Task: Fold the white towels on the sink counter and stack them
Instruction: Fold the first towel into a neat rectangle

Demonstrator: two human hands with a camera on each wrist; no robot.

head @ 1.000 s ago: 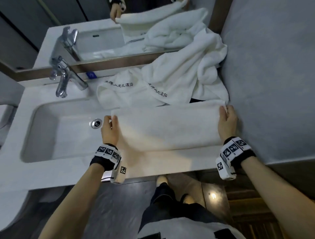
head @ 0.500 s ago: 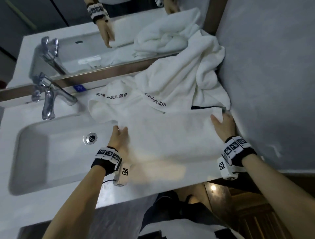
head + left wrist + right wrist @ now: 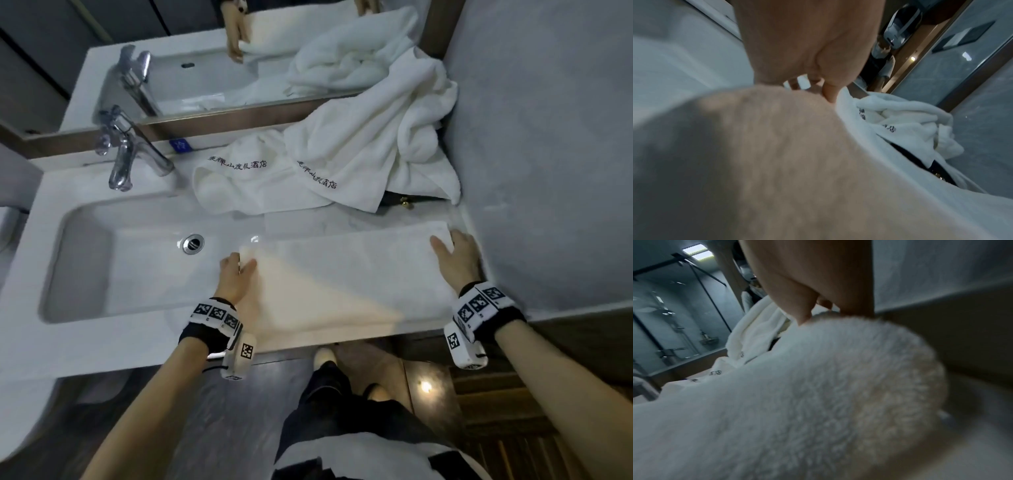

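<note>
A long white towel (image 3: 342,281), folded into a strip, lies flat along the front of the sink counter (image 3: 342,219). My left hand (image 3: 239,269) pinches its far left corner, which hangs over the basin. In the left wrist view the thumb of that hand (image 3: 813,87) lies on top of the towel (image 3: 777,162). My right hand (image 3: 448,250) grips the far right end by the wall, thumb on the towel (image 3: 818,394) in the right wrist view. Behind it lies a crumpled pile of white towels (image 3: 370,147), and one with black lettering (image 3: 246,185) sits to its left.
The sink basin (image 3: 120,267) with its drain (image 3: 193,243) is at the left, and a chrome tap (image 3: 126,154) stands behind it. A mirror (image 3: 205,68) runs along the back. A grey wall (image 3: 548,137) closes the right side. A dark object (image 3: 404,200) pokes out under the pile.
Both hands have drawn the towel back from the pile toward the counter's front edge. It now lies flat, and a strip of bare counter shows between it and the pile.
</note>
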